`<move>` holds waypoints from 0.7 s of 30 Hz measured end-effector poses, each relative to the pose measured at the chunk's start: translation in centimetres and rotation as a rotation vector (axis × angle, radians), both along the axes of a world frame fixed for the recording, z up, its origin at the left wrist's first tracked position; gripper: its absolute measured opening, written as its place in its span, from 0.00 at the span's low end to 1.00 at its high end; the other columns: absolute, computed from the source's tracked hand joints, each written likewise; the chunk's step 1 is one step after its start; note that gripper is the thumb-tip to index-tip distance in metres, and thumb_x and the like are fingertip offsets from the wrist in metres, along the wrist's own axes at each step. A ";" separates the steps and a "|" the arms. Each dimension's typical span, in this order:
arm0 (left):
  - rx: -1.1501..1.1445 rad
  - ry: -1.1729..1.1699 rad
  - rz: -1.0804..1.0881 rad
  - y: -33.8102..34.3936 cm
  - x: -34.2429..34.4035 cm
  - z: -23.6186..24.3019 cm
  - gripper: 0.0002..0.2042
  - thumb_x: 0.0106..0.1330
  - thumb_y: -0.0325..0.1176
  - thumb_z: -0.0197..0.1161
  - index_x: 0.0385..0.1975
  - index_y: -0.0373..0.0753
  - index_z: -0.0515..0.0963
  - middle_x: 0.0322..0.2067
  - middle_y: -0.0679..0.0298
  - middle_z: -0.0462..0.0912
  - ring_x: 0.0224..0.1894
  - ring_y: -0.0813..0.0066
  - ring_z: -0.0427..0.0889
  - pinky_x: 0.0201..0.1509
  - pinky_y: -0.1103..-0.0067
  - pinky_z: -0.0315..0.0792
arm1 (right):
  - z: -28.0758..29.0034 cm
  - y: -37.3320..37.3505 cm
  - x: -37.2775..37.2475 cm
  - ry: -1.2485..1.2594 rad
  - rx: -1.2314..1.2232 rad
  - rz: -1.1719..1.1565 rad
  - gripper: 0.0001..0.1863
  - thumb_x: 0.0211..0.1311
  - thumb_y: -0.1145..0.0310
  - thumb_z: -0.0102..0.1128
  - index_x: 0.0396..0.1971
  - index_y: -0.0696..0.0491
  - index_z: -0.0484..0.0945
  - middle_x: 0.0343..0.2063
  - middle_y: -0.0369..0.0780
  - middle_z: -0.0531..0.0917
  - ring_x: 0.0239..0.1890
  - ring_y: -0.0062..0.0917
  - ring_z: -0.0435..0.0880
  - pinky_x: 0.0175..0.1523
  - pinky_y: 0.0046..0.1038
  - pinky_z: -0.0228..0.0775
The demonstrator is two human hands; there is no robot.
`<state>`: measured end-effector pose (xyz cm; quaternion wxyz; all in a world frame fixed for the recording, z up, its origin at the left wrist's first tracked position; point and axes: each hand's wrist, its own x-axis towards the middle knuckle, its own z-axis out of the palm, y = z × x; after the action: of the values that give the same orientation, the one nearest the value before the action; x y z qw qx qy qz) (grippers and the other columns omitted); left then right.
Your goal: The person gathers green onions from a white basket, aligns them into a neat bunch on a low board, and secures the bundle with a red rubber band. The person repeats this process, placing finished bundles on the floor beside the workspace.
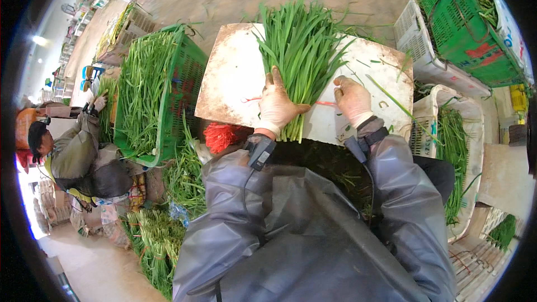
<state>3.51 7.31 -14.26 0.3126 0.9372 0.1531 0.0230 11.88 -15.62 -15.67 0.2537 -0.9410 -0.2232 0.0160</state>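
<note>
And pinning it down now at the middle of the counter (229, 70), with the left hand (278, 109) spread over the left side of a fat bunch of long green leaves (302, 50)! Fingers pointing far, thumb laid right across the stems. Leaves fanning out past the far edge, stem ends poking over the near one. Over to the right hand (353, 100), apart from the left, just right of the bunch, fingers curled in, right where a thin red strip (325, 103) comes out from the stems. Clamped on that strip or merely touching? Cannot tell from here. Out on the left side of the bunch too, more red strip, close beside the left hand. Over on the right of the counter, a loose green leaf (386, 94) lying slantwise. Just off the near left corner, a tangle of bright red strips (222, 136). Further left, a green crate (190, 72) packed with long greens, and beyond it a co-worker (92, 154) in a grey jacket. Near left, on the floor, tied bundles of greens (156, 240). Across to the right, a white crate (474, 117) with more greens inside, and at far right a tall green crate (447, 17).
</note>
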 end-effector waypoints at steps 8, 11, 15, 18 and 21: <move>0.014 -0.037 0.014 -0.1 -0.1 0.0 0.74 0.34 0.46 0.92 0.78 0.20 0.46 0.71 0.32 0.63 0.73 0.39 0.68 0.77 0.65 0.67 | -2.6 1.4 -1.7 -0.074 -0.464 0.209 0.08 0.64 0.67 0.64 0.39 0.53 0.84 0.40 0.49 0.87 0.47 0.42 0.88 0.53 0.42 0.81; -0.006 -0.026 0.015 0.0 -0.1 0.1 0.74 0.34 0.46 0.92 0.79 0.23 0.46 0.72 0.33 0.63 0.72 0.38 0.70 0.76 0.63 0.69 | -2.5 1.3 -0.6 0.084 -0.391 0.217 0.12 0.65 0.70 0.63 0.46 0.56 0.81 0.31 0.48 0.86 0.35 0.42 0.89 0.43 0.45 0.81; 0.045 -0.028 0.019 0.0 -0.1 0.0 0.74 0.33 0.47 0.92 0.80 0.27 0.46 0.73 0.33 0.62 0.70 0.37 0.72 0.73 0.60 0.72 | -0.5 0.7 0.9 0.755 0.334 0.121 0.08 0.67 0.74 0.62 0.44 0.56 0.78 0.29 0.40 0.85 0.27 0.25 0.83 0.32 0.31 0.75; 0.028 0.014 0.014 -0.3 -0.3 0.4 0.73 0.35 0.47 0.91 0.81 0.29 0.45 0.74 0.30 0.60 0.72 0.36 0.71 0.73 0.60 0.72 | 0.3 1.5 1.1 0.991 0.693 0.149 0.09 0.69 0.74 0.64 0.47 0.55 0.79 0.28 0.36 0.83 0.25 0.16 0.76 0.29 0.22 0.67; 0.002 0.044 -0.002 -1.6 -1.1 1.1 0.72 0.37 0.47 0.89 0.81 0.30 0.44 0.74 0.30 0.59 0.71 0.34 0.71 0.72 0.60 0.73 | -0.4 3.0 0.0 1.184 0.992 0.038 0.09 0.72 0.74 0.65 0.49 0.55 0.81 0.30 0.35 0.84 0.25 0.16 0.77 0.29 0.20 0.69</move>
<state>2.41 5.74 -13.13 0.3080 0.9380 0.1589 0.0023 11.91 -12.66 -16.10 0.7225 -0.5478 -0.0473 0.4191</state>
